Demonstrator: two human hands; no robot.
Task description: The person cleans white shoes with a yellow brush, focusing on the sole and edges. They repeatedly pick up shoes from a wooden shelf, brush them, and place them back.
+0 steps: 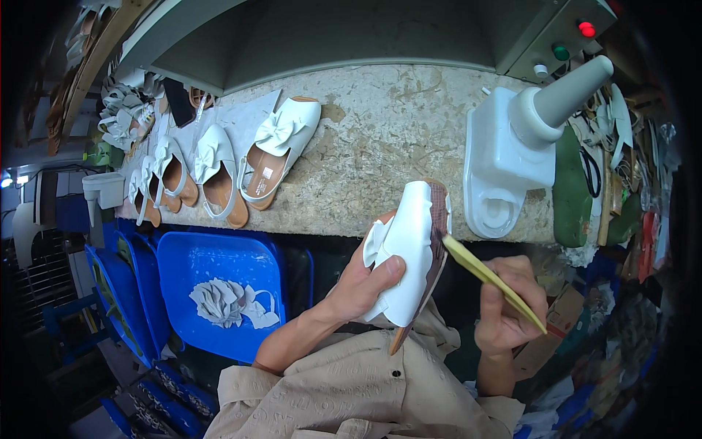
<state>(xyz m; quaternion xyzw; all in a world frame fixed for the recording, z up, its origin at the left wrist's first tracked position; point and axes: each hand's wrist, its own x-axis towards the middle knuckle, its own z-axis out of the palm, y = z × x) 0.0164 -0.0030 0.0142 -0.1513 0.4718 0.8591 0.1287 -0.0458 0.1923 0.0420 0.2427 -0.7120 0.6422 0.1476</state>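
Your left hand (363,284) clamps the white bow sandal (411,245); your right hand (512,301) pinches a yellow flat stick (474,265), tip forward of grip, near the sole (441,208). Stick slipping could scuff the sandal.

I can see a smooth, softly glossy, leather-like white shoe (409,256), a glossy white plastic pot (512,154) with a matt grey cone (574,91), a rough, blotchy bench (380,146) and a matt, embossed cloth shirt (314,399).

Head-worn fisheye view (left one of two), downward, near the workbench (380,146).
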